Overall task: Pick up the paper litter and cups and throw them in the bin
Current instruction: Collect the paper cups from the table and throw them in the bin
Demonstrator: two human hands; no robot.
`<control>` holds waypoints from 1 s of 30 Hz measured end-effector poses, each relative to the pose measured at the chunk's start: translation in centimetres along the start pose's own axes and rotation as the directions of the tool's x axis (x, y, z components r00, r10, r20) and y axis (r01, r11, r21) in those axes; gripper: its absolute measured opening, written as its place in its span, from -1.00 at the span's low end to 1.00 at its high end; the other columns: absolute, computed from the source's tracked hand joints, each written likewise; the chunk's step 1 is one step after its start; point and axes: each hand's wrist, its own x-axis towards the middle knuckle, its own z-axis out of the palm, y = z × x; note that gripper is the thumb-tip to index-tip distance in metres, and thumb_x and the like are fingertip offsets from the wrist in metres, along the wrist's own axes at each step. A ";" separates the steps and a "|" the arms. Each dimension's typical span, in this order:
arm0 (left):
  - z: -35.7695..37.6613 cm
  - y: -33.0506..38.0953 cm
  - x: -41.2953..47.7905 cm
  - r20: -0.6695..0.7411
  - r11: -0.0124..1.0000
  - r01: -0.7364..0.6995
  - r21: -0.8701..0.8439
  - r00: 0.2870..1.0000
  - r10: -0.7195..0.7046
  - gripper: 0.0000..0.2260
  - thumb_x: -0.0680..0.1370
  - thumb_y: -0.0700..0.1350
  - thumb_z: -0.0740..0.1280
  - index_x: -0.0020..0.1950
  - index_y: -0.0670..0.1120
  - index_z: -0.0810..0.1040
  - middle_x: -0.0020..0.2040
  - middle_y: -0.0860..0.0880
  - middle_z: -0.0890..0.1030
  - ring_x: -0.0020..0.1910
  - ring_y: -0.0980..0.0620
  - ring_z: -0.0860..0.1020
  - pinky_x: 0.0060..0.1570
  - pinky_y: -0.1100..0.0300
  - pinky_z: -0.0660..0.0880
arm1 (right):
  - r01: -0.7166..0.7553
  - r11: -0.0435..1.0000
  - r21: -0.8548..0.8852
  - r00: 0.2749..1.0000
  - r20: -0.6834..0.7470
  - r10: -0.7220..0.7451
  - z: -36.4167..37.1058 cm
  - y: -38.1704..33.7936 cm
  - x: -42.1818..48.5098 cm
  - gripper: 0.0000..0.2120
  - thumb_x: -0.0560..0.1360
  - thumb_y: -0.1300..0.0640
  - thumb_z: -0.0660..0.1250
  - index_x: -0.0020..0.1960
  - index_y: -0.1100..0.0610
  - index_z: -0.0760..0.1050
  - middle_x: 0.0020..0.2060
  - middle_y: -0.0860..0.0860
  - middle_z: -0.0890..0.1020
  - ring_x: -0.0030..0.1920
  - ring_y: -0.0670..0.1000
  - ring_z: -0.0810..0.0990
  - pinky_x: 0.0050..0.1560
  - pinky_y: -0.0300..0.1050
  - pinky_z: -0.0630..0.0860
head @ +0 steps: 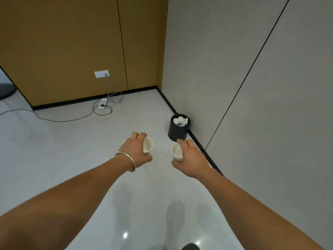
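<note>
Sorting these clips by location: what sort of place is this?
Likely an office corner: a wood-panelled wall, a power strip on the glossy tiled floor, a small black bin against a grey wall.

floor [72, 150]: pale grey glossy tile on my feed, a couple of light glints near the bottom edge
bin [177, 133]: small, black, round, standing upright on the floor, right up against the black skirting [166, 98] of the grey wall [216, 69]
power strip [102, 103]: white, lying flat near the brown wood wall [63, 42], one dark plug in it
dark cable [63, 120]: loops just beside the strip, then snakes left across the tile
white cable [115, 95]: bunched on the floor behind the strip
left edge: dark grey rounded thing [6, 90] on the floor, honestly can't tell what it is
</note>
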 end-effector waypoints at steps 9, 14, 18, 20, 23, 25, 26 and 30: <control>3.4 4.0 18.8 0.036 0.999 0.033 -0.015 0.999 -0.032 -0.29 0.33 0.09 0.43 0.42 0.00 0.25 0.27 -0.04 0.34 0.13 -0.10 0.47 -0.01 0.09 0.46 | -0.024 1.000 0.018 0.999 0.033 0.023 -2.8 10.5 17.5 -0.25 0.42 -0.14 0.38 0.50 -0.01 0.15 0.35 0.00 0.30 0.27 0.09 0.41 0.11 -0.06 0.42; 4.7 6.3 27.5 0.018 0.997 0.056 -0.051 0.998 -0.055 -0.28 0.35 0.06 0.42 0.44 0.01 0.21 0.30 -0.04 0.32 0.16 -0.10 0.45 0.04 0.08 0.48 | -0.009 0.999 0.031 0.998 0.069 0.007 -5.3 15.0 25.8 -0.25 0.41 -0.09 0.40 0.50 0.02 0.17 0.34 0.01 0.31 0.28 0.10 0.41 0.17 -0.05 0.43; 6.1 6.8 33.8 0.079 0.994 0.077 -0.077 0.994 -0.071 -0.23 0.37 0.04 0.41 0.50 0.05 0.12 0.34 -0.03 0.29 0.21 -0.10 0.42 0.12 0.07 0.48 | -0.020 0.999 0.041 0.993 0.116 0.015 -6.3 17.6 31.9 -0.27 0.42 -0.05 0.41 0.49 0.01 0.17 0.34 0.02 0.28 0.24 0.10 0.44 0.17 -0.04 0.46; 6.7 6.6 37.7 0.093 0.994 0.079 -0.074 0.993 -0.072 -0.24 0.37 0.05 0.41 0.49 0.05 0.14 0.34 -0.03 0.29 0.22 -0.09 0.42 0.12 0.09 0.46 | -0.033 0.999 0.036 0.992 0.119 0.029 -6.5 18.8 35.5 -0.27 0.42 -0.04 0.41 0.48 0.02 0.16 0.34 0.02 0.28 0.23 0.11 0.44 0.16 -0.04 0.47; 7.7 6.0 44.1 0.107 0.995 0.051 -0.082 0.993 -0.042 -0.26 0.36 0.04 0.43 0.47 0.03 0.18 0.34 -0.02 0.29 0.21 -0.09 0.42 0.10 0.10 0.46 | -0.064 0.998 0.013 0.990 0.124 0.062 -6.5 20.0 41.1 -0.27 0.43 0.00 0.43 0.49 0.06 0.16 0.34 0.04 0.28 0.23 0.11 0.44 0.19 -0.02 0.47; 7.9 5.8 48.6 0.110 0.994 0.036 -0.105 0.994 -0.024 -0.26 0.36 0.02 0.44 0.47 0.02 0.19 0.34 -0.03 0.30 0.21 -0.09 0.42 0.10 0.10 0.46 | -0.071 0.997 0.017 0.990 0.121 0.068 -6.4 20.5 44.9 -0.28 0.43 0.02 0.43 0.47 0.08 0.18 0.33 0.05 0.29 0.22 0.12 0.44 0.20 -0.03 0.46; 8.0 5.7 50.8 0.110 0.993 0.029 -0.118 0.994 -0.016 -0.27 0.36 0.01 0.43 0.47 0.01 0.20 0.34 -0.03 0.30 0.21 -0.10 0.42 0.10 0.09 0.45 | -0.079 0.997 0.018 0.989 0.123 0.076 -6.4 20.7 46.7 -0.29 0.42 0.02 0.44 0.47 0.08 0.18 0.32 0.06 0.30 0.21 0.13 0.45 0.20 -0.03 0.46; 8.5 5.1 57.7 0.170 0.991 -0.011 -0.135 0.985 0.034 -0.26 0.34 -0.03 0.44 0.45 0.01 0.21 0.32 -0.04 0.30 0.19 -0.11 0.43 0.08 0.09 0.46 | -0.101 0.994 0.033 0.986 0.135 0.096 -6.4 21.6 53.2 -0.25 0.42 0.04 0.45 0.50 0.07 0.16 0.31 0.06 0.31 0.20 0.11 0.45 0.16 -0.09 0.45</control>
